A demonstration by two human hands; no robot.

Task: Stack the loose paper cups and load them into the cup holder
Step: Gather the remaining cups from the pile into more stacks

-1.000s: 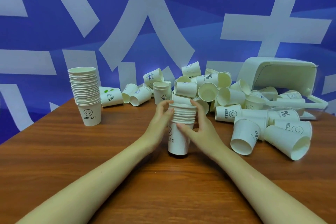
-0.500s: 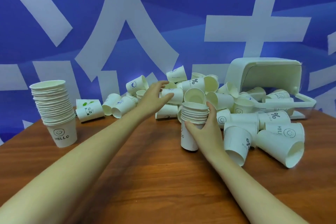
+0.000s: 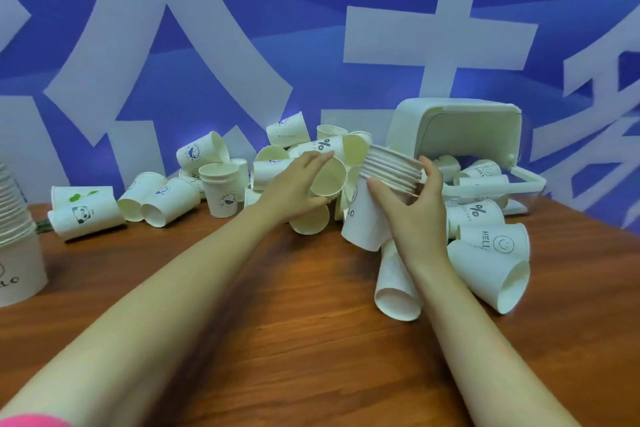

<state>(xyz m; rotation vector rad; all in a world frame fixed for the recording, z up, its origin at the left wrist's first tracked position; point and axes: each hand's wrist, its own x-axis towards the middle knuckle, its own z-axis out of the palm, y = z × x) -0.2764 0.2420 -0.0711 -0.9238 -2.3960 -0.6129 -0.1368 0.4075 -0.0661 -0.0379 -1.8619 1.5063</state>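
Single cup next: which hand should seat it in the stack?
Left. The left hand already holds the single cup beside the tilted stack; the right hand is occupied gripping that stack.

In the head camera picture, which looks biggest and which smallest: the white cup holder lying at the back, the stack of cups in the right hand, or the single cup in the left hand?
1. The cup holder, though it lies farthest back.
2. The stack of cups gripped by the right hand.
3. The single cup held by the left hand.
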